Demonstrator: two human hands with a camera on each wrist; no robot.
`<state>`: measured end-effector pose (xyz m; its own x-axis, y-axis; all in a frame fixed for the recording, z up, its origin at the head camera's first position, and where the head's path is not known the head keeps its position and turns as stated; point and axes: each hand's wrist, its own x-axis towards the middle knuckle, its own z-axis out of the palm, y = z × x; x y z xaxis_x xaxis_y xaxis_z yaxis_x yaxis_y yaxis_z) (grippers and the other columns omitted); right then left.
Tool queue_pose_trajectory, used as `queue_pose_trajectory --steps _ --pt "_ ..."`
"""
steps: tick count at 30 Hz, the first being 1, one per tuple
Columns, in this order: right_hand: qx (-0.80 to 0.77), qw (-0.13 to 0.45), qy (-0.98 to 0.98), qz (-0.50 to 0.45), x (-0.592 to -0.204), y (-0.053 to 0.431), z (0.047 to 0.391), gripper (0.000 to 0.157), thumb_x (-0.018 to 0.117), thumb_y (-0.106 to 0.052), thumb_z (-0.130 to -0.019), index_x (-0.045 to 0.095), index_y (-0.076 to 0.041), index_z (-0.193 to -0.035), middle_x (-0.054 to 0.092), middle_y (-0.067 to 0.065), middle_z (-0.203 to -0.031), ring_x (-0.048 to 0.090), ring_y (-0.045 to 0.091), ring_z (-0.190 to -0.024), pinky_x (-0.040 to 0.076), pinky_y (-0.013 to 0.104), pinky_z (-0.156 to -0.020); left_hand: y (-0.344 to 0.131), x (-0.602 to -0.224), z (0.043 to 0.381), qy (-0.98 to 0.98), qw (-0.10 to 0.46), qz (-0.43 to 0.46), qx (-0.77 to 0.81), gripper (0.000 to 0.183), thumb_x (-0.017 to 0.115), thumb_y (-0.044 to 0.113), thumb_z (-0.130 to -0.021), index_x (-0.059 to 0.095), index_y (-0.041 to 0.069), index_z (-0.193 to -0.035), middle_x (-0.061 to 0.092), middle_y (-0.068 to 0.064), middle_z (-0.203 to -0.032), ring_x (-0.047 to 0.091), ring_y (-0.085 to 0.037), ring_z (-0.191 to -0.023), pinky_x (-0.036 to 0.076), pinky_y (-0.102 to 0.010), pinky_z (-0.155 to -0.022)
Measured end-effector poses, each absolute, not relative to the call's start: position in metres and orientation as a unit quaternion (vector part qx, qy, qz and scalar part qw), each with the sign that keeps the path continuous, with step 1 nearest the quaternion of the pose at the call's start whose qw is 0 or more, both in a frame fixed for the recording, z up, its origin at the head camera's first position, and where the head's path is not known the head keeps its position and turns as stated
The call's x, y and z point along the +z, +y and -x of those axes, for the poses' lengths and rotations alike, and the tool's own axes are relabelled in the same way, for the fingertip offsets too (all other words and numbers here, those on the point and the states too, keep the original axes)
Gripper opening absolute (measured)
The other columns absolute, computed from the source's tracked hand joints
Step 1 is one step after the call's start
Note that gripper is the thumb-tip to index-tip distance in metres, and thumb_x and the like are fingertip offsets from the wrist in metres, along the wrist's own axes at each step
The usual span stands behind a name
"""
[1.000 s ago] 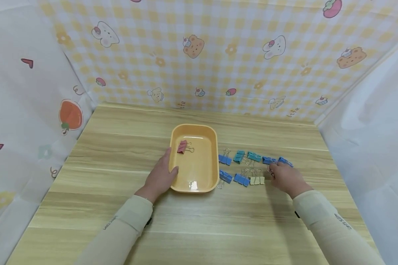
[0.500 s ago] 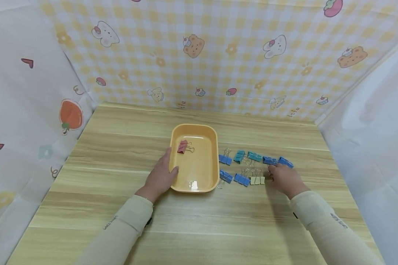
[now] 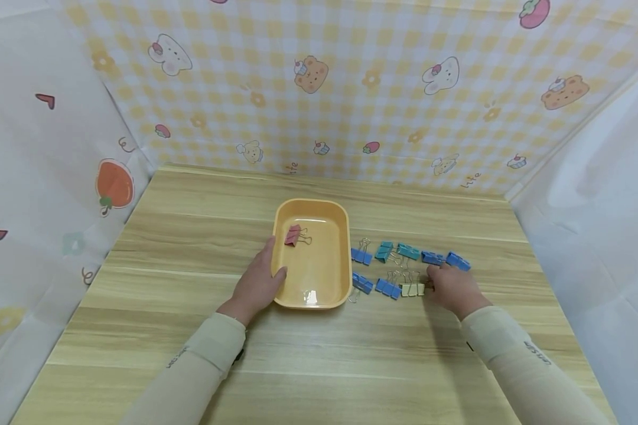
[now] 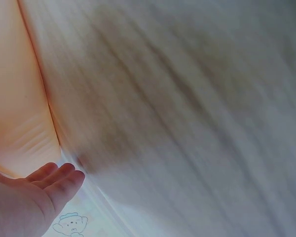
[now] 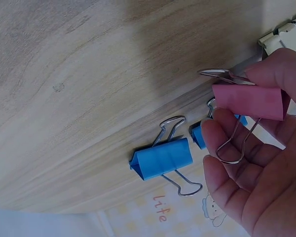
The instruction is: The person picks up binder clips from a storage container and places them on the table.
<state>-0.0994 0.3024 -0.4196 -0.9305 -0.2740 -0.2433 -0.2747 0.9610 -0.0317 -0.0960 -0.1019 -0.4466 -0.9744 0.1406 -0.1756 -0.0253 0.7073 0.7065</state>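
Observation:
My left hand (image 3: pixel 255 283) grips the left side of a yellow tray (image 3: pixel 350 268), thumb over the rim and fingers along the outside wall. Inside the tray lies a pink binder clip (image 3: pixel 293 235). In the right wrist view my right hand (image 5: pixel 266 163) holds another pink binder clip (image 5: pixel 251 101) between thumb and fingers, its wire handles spread to both sides. That clip is mostly hidden by the hand in the head view. Close by the right hand (image 3: pixel 454 288) are a cream-yellow binder clip (image 3: pixel 412 290) and two blue binder clips, one at the far right (image 3: pixel 458 260).
More binder clips lie between the tray and the right hand: several blue ones, such as one beside the tray (image 3: pixel 361 256), and two teal ones, one of them (image 3: pixel 407 251) near the back. A patterned cloth (image 3: pixel 340 106) rises behind the wooden table (image 3: pixel 319 366).
My right hand has shifted slightly left, toward the cream-yellow clip, uncovering more of the blue clips behind it. The left hand and tray stay in place.

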Motion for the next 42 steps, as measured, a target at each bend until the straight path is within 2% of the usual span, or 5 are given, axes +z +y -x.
queue_pose_trajectory --steps 9,15,22,31,42 --pt "0.014 0.127 0.982 0.136 -0.4194 0.3013 0.0986 0.019 0.074 -0.012 -0.080 0.060 -0.003 -0.088 0.054 0.007 -0.076 0.053 0.024 -0.068 0.048 0.040 -0.057 -0.1025 -0.4489 0.0968 0.917 0.107 -0.032 0.382 0.077 0.051 0.027 -0.097 0.005 0.008 -0.156 0.027 -0.023 -0.154 0.029 -0.038 -0.141 0.028 -0.053 -0.113" --pt "0.018 0.130 0.983 0.127 -0.4182 0.2999 0.0973 0.024 0.076 -0.014 -0.080 0.062 -0.001 -0.092 0.052 0.009 -0.078 0.051 0.024 -0.070 0.048 0.040 -0.057 -0.1027 -0.4492 0.0970 0.917 0.106 -0.034 0.384 0.077 0.050 0.027 -0.097 0.005 0.008 -0.156 0.027 -0.023 -0.154 0.029 -0.038 -0.141 0.028 -0.053 -0.113" --pt "0.019 0.127 0.985 0.119 -0.4201 0.3008 0.0955 0.033 0.076 -0.014 -0.080 0.064 0.004 -0.103 0.057 0.013 -0.085 0.055 0.027 -0.075 0.052 0.045 -0.064 -0.1027 -0.4500 0.0973 0.919 0.103 -0.036 0.380 0.077 0.050 0.027 -0.097 0.005 0.007 -0.156 0.027 -0.024 -0.154 0.028 -0.038 -0.141 0.027 -0.052 -0.113" --pt "0.017 0.133 0.986 0.103 -0.4242 0.3028 0.0931 0.026 0.075 -0.012 -0.079 0.063 0.002 -0.097 0.056 0.011 -0.085 0.055 0.027 -0.075 0.051 0.047 -0.063 -0.1031 -0.4512 0.0973 0.918 0.106 -0.037 0.379 0.077 0.050 0.028 -0.097 0.004 0.008 -0.156 0.026 -0.023 -0.155 0.028 -0.037 -0.141 0.027 -0.052 -0.113" --pt "-0.005 0.128 0.987 0.095 -0.4229 0.3033 0.0909 0.023 0.072 -0.014 -0.080 0.061 0.001 -0.093 0.052 0.010 -0.081 0.050 0.024 -0.071 0.051 0.043 -0.061 -0.1028 -0.4534 0.0985 0.918 0.105 -0.033 0.380 0.077 0.049 0.031 -0.097 0.004 0.010 -0.156 0.026 -0.021 -0.156 0.028 -0.036 -0.142 0.026 -0.051 -0.114"
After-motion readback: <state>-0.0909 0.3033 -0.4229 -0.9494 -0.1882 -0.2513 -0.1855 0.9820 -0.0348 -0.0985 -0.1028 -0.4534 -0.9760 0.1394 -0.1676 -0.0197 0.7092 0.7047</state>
